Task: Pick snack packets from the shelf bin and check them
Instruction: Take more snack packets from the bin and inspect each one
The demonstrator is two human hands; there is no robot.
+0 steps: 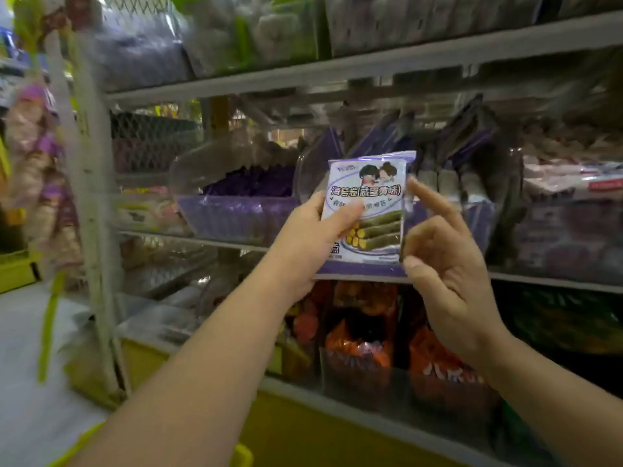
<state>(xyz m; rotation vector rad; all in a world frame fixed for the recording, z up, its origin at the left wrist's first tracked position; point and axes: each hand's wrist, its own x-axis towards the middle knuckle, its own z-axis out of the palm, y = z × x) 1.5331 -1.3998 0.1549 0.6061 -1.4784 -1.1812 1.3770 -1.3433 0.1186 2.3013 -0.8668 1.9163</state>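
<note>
On the middle shelf (371, 64), a grey metal one, stand clear plastic bins with curved, glossy walls. The left bin (229, 217) holds a low heap of dark purple packets (249, 180). The shelf bin (478, 227) just beside it is packed with purple packets (472, 139) standing upright on edge. Below, another clear bin (357, 375) holds crinkled orange-red packets (360, 335).

The snack packet (371, 183) is held up in front of the shelf bin, clear of it. It is flat, rectangular and shiny, lilac and white, printed with green seaweed rolls with yellow filling. Of the hands, the left hand (310, 237) grips its left side, thumb across the front. The right hand (448, 261) sits at its right edge, index finger straight and touching, the rest curled; whether it pinches the packet I cannot tell
</note>
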